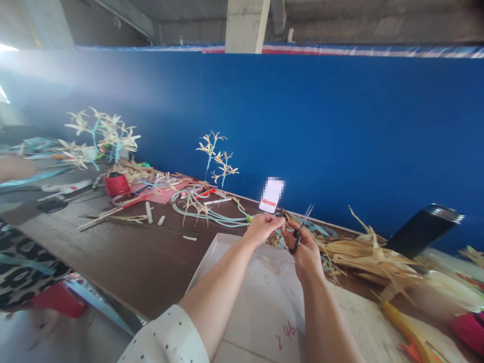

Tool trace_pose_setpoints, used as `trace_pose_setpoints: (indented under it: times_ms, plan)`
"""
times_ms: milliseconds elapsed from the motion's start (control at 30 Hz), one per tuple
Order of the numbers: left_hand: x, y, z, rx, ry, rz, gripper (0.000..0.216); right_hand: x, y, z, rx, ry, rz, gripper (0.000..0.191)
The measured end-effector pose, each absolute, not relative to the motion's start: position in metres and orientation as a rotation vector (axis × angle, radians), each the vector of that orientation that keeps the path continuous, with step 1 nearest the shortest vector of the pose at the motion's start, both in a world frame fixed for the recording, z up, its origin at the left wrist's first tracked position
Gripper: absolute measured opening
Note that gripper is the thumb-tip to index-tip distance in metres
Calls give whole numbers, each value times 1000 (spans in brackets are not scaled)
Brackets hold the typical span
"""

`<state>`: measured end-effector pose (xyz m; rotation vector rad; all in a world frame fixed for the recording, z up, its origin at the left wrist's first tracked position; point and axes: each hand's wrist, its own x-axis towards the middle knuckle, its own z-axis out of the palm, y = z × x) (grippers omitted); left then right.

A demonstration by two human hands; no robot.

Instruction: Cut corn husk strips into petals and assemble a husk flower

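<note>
Nearest: spotted sleeve (pixel 170 335) on the left arm, both forearms over a shallow white tray (pixel 260 297) marked "2.46". Tray sits right under the work, probably so offcuts land there.

Hands close together past the tray's middle. Right hand (pixel 307 252) is wrapped round the dark scissors (pixel 298 237), blades up and away from the body, I'd guess to keep the points clear of the other fingers. Left hand (pixel 262 229) has its fingertips pinched; can't tell what's in them, too small and busy there. Dry tan husks (pixel 363 254) lie just right of the right hand, presumably for easy reach. Phone (pixel 267 202) stands tilted beyond the hands, likely so it can be seen while working.

Bench (pixel 124 262): dark brown top, cluttered. Pale blue tubing (pixel 223 220) coiled left of the hands, red roll (pixel 116 185) further left, black bottle (pixel 419 234) leaning at right.

Behind: two husk flowers (pixel 209 147) on blue stems, then blue partition (pixel 340 126), concrete column (pixel 245 25) above.
</note>
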<state>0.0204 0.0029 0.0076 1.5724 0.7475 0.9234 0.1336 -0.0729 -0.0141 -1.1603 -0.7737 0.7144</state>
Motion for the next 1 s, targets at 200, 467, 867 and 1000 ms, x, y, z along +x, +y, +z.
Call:
trace_pose_setpoints:
  times_ms: [200,467,867,1000]
  plan:
    - [21,1,10,1619,736,944,20,133,-74,-14,-1184,-821,705,53]
    - [22,0,9,1552,758,937,23,133,-74,-15,-1177,-846,746,55]
    - [23,4,13,1287,775,978,19,131,-73,-14,-1227,-831,726,57]
    - [24,6,12,1309,778,1038,17,132,-72,-16,-1233,-828,720,57]
